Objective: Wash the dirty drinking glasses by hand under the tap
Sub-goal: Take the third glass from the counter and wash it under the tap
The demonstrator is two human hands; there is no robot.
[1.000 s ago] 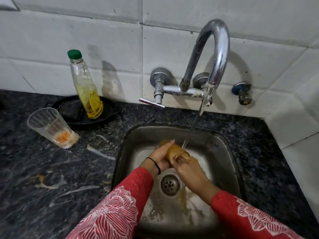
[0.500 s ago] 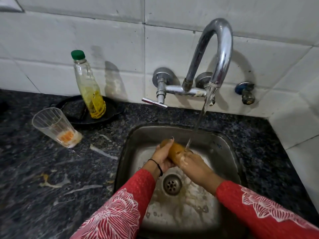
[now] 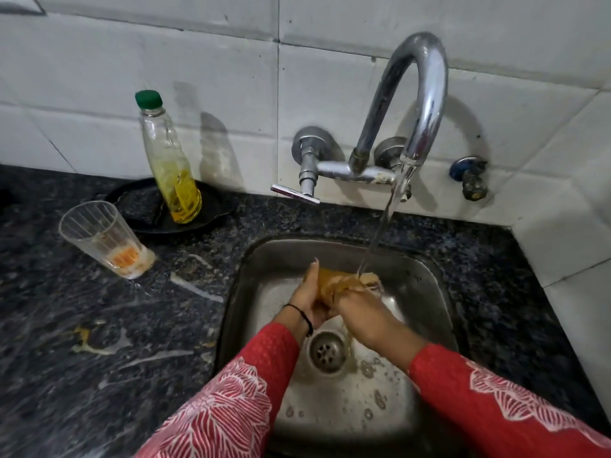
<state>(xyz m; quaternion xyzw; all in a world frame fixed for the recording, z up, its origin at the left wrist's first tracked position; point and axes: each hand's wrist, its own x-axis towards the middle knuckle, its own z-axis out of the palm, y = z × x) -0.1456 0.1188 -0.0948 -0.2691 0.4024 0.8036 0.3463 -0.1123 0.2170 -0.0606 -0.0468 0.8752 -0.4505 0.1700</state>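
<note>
1. Head view is looking down at a steel sink [image 3: 426,292] set into a dark speckled desk [image 3: 99,325], with white wall tiles behind it.
2. My left hand [image 3: 309,300] is wrapping its fingers [image 3: 312,271] around a drinking glass [image 3: 334,285] over the basin; the glass is lying tilted and looking amber-brown through its wall.
3. My right hand [image 3: 362,314] is closing on the same glass from the other side, its fingertips hidden by the glass and the splash, so I cannot tell how far they are reaching in.
4. Water is running from the curved chrome tap [image 3: 420,104] and landing on the far end of the glass, just beyond my right hand.
5. Brownish water and bubbles are pooling in the sink bottom around the drain [image 3: 327,352], which is sitting below my wrists.
6. A second dirty glass [image 3: 102,238] is standing on the desk well to the left of the sink, with orange residue at its bottom.
7. Behind it, a green-capped bottle [image 3: 170,163] holding some yellow liquid is standing upright on a black tray [image 3: 211,209] against the wall.
8. Pale smears and spilled streaks are lying across the desk between that glass and the sink.
9. A small blue-handled valve [image 3: 469,176] is sticking out of the wall to the right of the tap.
</note>
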